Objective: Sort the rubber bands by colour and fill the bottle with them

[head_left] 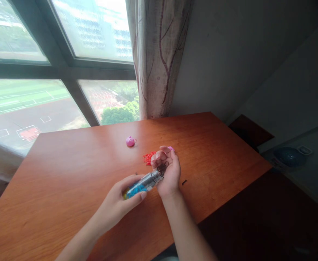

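My left hand (123, 194) grips a small transparent bottle (147, 181), tilted with its mouth up and to the right. Blue bands (137, 188) lie inside it, with some yellow at the bottom end and dark ones nearer the mouth. The bottle's mouth rests at the palm of my right hand (170, 174), which is cupped with curled fingers. In that palm sits a small heap of black elastic bands (162, 168). A pile of red bands (149, 158) lies on the table just beyond, partly hidden by my right fingers.
On the wooden table (66, 181) stands a pink cap with a small loop (130, 141). Another pink item (171, 148) shows behind my right fingers. A dark scrap (184, 182) lies to the right. Window, curtain (159, 58) and wall border the table's far side; a large water bottle (289, 156) stands beyond.
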`<action>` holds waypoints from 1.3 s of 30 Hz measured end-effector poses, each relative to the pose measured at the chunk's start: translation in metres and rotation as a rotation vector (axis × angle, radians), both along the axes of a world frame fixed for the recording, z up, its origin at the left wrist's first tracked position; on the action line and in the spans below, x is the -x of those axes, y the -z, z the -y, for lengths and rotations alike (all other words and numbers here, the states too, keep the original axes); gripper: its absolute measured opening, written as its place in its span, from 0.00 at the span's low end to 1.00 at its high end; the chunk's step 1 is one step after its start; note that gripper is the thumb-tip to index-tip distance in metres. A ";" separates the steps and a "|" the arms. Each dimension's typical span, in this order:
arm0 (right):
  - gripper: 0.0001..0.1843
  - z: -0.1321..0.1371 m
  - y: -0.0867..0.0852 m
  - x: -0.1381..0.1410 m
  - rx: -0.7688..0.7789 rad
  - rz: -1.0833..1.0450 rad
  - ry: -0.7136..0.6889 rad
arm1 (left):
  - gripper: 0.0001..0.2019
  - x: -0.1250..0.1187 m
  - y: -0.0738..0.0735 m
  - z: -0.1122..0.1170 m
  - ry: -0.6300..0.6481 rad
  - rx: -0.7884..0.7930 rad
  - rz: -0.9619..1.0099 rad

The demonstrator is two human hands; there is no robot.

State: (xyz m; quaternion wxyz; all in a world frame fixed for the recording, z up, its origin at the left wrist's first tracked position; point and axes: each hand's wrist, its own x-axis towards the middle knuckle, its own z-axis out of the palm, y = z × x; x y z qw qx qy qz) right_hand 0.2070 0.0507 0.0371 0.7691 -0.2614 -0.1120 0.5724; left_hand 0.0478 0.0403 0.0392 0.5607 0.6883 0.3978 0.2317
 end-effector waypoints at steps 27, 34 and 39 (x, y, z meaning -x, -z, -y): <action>0.21 0.024 -0.030 -0.015 -0.307 1.165 -0.242 | 0.18 0.000 0.004 0.002 -0.128 -0.098 0.115; 0.22 0.030 -0.049 -0.022 -0.265 0.900 -0.422 | 0.19 -0.001 0.010 0.002 -0.107 -0.097 0.208; 0.17 0.032 -0.050 -0.017 -0.255 0.653 -0.395 | 0.19 -0.005 0.007 0.004 -0.099 -0.070 0.242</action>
